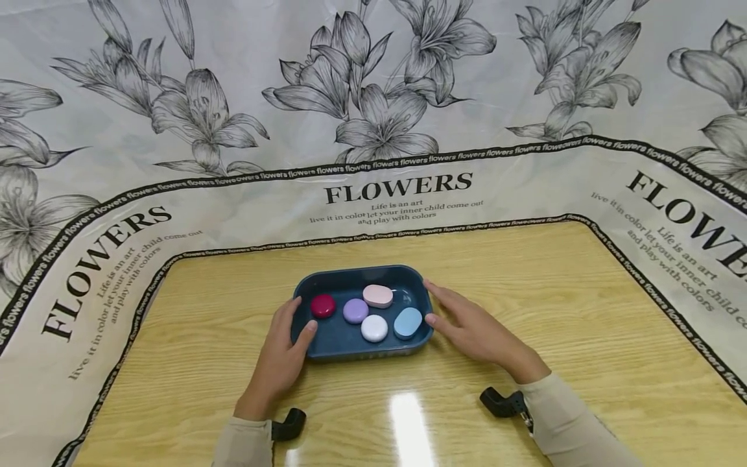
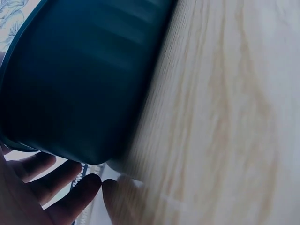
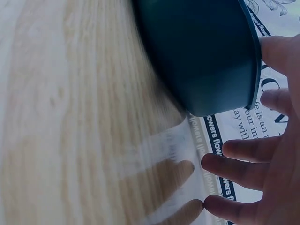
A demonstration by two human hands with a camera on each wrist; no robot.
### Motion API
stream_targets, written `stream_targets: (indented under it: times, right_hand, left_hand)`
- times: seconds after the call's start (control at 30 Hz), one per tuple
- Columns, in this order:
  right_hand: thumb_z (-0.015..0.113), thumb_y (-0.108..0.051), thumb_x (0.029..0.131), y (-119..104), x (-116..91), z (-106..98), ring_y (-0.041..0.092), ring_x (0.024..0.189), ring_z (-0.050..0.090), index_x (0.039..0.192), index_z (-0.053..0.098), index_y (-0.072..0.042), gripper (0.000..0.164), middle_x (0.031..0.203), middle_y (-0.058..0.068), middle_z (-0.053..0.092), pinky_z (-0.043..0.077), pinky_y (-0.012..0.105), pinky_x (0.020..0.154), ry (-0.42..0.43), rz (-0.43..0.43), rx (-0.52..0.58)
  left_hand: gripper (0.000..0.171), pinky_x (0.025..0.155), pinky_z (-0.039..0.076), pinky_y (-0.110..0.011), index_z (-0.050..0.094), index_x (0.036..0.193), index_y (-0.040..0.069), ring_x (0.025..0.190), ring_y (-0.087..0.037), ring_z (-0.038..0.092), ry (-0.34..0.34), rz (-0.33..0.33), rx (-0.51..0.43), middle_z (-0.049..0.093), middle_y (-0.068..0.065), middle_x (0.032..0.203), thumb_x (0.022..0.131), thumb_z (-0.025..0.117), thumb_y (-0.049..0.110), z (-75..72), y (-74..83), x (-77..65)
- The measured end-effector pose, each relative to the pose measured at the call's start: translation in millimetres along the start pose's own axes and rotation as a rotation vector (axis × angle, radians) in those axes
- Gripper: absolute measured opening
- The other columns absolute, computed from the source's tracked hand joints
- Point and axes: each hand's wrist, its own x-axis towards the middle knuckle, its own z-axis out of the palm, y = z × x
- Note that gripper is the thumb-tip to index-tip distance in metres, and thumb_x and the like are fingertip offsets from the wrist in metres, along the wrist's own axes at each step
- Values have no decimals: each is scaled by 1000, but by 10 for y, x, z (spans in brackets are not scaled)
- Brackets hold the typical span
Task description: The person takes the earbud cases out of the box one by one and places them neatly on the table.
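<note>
A dark blue oblong tub (image 1: 362, 353) sits on the wooden table in the head view. Inside lie smooth, rounded soap-like pieces: a red one (image 1: 323, 305), a purple one (image 1: 355, 311), a white one (image 1: 374, 329), a pink oval (image 1: 378, 296) and a light blue oval (image 1: 408, 323). My left hand (image 1: 283, 353) is at the tub's left end, its thumb overlapping the rim and its fingers spread along the outside. At the right end is my right hand (image 1: 475, 327), thumb and index fingertips right at the rim. The right wrist view shows its other fingers extended, apart from the tub wall (image 3: 206, 56).
The glossy wooden table (image 1: 204, 389) reflects a bright light near its front. White cloth (image 1: 403, 201) with printed flowers and lettering borders the table's back and sides. A black wrist mount (image 1: 288, 425) projects from the left sleeve, another (image 1: 502, 402) from the right.
</note>
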Motion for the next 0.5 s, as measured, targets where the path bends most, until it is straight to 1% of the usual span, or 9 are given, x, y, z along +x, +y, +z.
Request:
stream_targets:
  times: [0.13, 0.33, 0.43, 0.5]
  right_hand:
    - [45, -51, 104, -15, -16, 28, 34, 145, 32, 161, 25, -22, 67, 160, 10, 31, 28, 56, 114, -7, 24, 0]
    - [46, -51, 104, -13, -21, 37, 37, 137, 43, 161, 24, -20, 69, 154, 18, 40, 32, 60, 111, -2, 56, 14]
    - [47, -50, 104, -18, -19, 45, 37, 136, 45, 161, 24, -17, 70, 153, 19, 41, 32, 60, 111, -6, 63, 35]
    - [47, -50, 103, -32, -15, 51, 37, 137, 43, 161, 24, -17, 70, 154, 19, 39, 31, 60, 112, -9, 67, 41]
  left_hand:
    - [66, 117, 21, -56, 29, 157, 13, 148, -32, 25, 0, -11, -5, 26, -12, 161, 104, 50, 46, 11, -15, -14]
    - [64, 118, 22, -55, 32, 157, 15, 147, -30, 26, 17, 25, -28, 29, -10, 160, 103, 52, 44, 32, -38, 12]
    - [63, 118, 22, -55, 32, 157, 15, 147, -30, 26, 18, 30, -30, 29, -10, 160, 104, 52, 42, 30, -48, 8]
    - [63, 117, 22, -56, 31, 157, 15, 147, -30, 26, 14, 29, -30, 29, -10, 160, 104, 52, 41, 21, -59, 2]
